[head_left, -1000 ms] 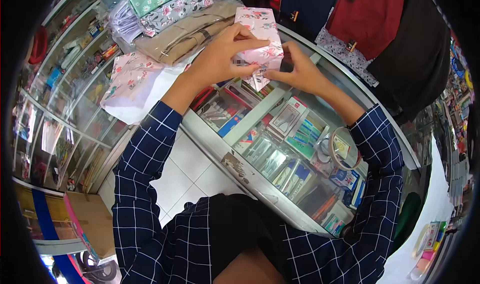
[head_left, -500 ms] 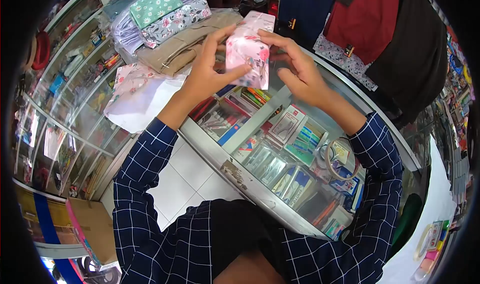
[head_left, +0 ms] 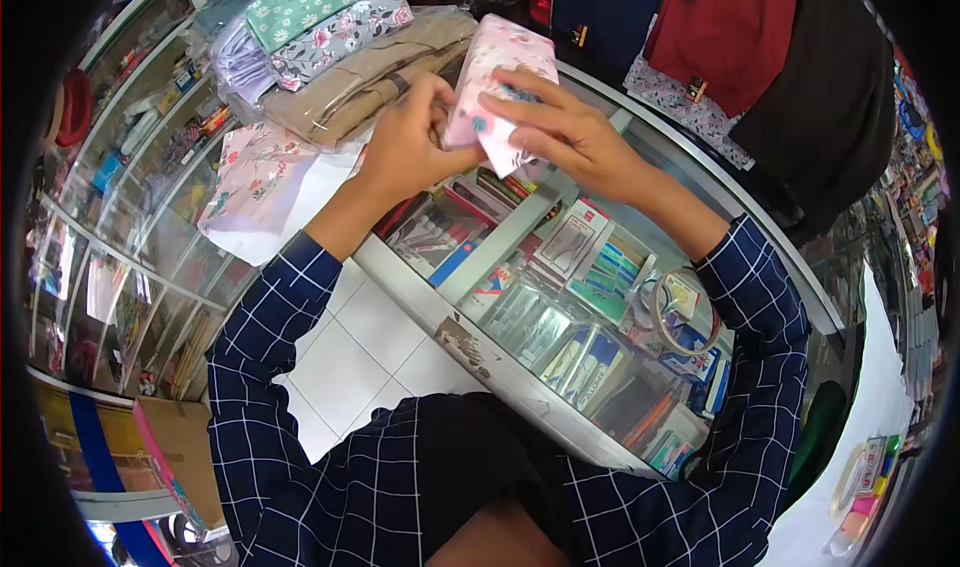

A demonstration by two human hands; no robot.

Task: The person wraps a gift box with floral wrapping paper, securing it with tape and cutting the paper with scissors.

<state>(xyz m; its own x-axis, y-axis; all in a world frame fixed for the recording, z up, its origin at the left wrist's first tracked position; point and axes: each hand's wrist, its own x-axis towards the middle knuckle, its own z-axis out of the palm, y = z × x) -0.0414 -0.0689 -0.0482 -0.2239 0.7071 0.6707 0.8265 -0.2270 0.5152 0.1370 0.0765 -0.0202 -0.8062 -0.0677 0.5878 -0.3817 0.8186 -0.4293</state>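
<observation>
A pink floral wrapped package (head_left: 505, 52) is raised over the glass counter, tilted, with a folded flap of its paper at the lower end. My left hand (head_left: 410, 142) grips its left side near the bottom, fingers curled behind it. Across its front and right edge lies my right hand (head_left: 565, 127), fingers bent against the paper. Left of my left hand, a loose sheet of pink floral paper (head_left: 262, 162) with a white underside rests beside folded brown cloth (head_left: 350, 92) in clear plastic.
The glass counter (head_left: 450, 327) holds boxes and pens, with a roll of tape (head_left: 660, 312) at its right. Green floral (head_left: 300, 7) and grey floral bundles (head_left: 345, 42) lie at the back. Dark and red garments (head_left: 725, 42) hang at the upper right. Glass shelves stand left.
The package has turned and shifted slightly left, and a paper flap now stands out at its lower end. My right hand has moved left and closed in over its front.
</observation>
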